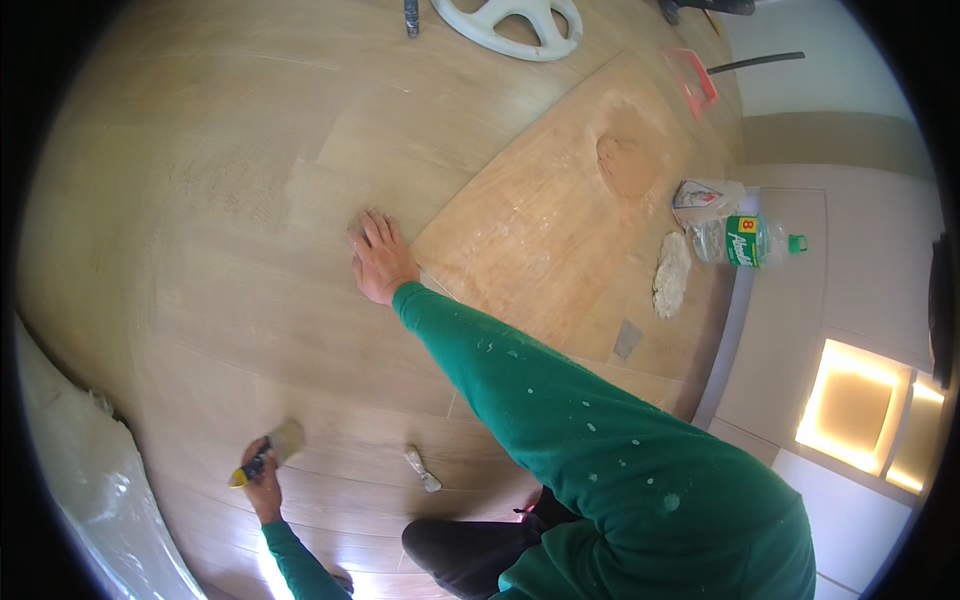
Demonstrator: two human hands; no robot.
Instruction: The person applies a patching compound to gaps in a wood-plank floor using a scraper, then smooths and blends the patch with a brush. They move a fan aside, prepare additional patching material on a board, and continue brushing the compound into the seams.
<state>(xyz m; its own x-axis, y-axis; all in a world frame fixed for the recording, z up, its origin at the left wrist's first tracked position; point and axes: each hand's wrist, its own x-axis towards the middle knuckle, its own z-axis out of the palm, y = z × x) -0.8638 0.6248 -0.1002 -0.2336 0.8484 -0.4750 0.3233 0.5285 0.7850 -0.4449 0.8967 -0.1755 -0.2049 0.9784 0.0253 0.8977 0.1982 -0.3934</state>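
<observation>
My left hand (262, 485), at the lower left, grips a paintbrush (285, 442) with pale bristles and a dark, yellow-tipped handle, close to the wood-look floor. My right hand (383, 258) lies palm down with fingers spread on the floor (220, 250), beside the corner of a large tan board (520, 230). A rounded dusty patch (630, 155) marks the board's upper part. A small pale object (423, 470), too small to name, lies between my arms. Both my sleeves are green, the right one speckled with white.
Right: plastic bottle (760, 243), white bag (700, 200), lumpy white rag (671, 275), grey square (627, 338), along pale cabinets (770, 330) with lit niches. Top: white ring with spokes (545, 30), dark rod (411, 15), red-framed tool (700, 85). Left edge: plastic-covered bulk (80, 460).
</observation>
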